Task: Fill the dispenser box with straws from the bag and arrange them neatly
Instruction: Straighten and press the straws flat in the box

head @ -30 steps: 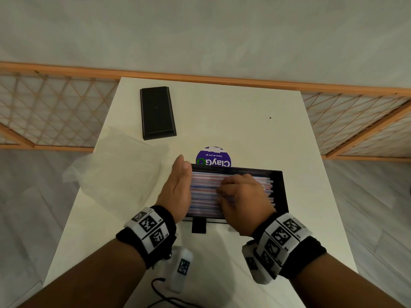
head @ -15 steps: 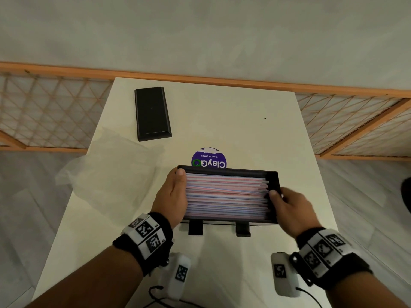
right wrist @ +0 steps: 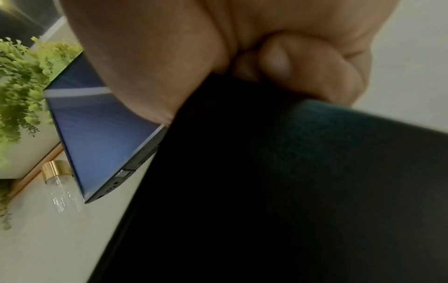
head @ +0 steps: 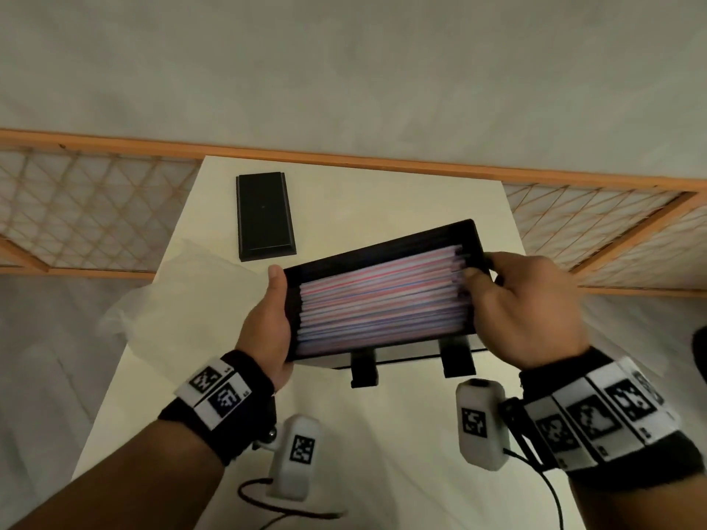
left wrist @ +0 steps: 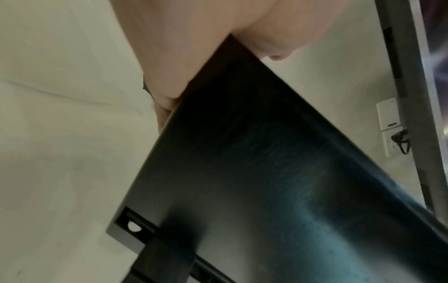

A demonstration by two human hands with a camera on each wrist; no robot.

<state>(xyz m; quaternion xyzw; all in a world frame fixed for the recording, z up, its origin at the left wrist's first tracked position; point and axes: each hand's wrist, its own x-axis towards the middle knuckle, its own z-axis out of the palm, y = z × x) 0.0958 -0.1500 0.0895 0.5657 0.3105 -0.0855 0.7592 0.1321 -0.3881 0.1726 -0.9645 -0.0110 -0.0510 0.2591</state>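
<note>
The black dispenser box is lifted off the white table and tilted, its right end higher. Pink, white and blue straws lie lengthwise inside, filling it. My left hand grips the box's left end, thumb along the rim. My right hand grips the right end, thumb over the rim by the straw tips. The left wrist view shows the box's dark underside under my left hand. In the right wrist view, fingers curl on the box's dark side.
The black box lid lies at the table's far left. A clear plastic bag sprawls over the table's left edge. An orange lattice fence runs behind the table. Wrist camera cables hang near the front.
My right hand left the straws and took the box's right end. Both hands then lifted the box off the table and tilted it, right end up.
</note>
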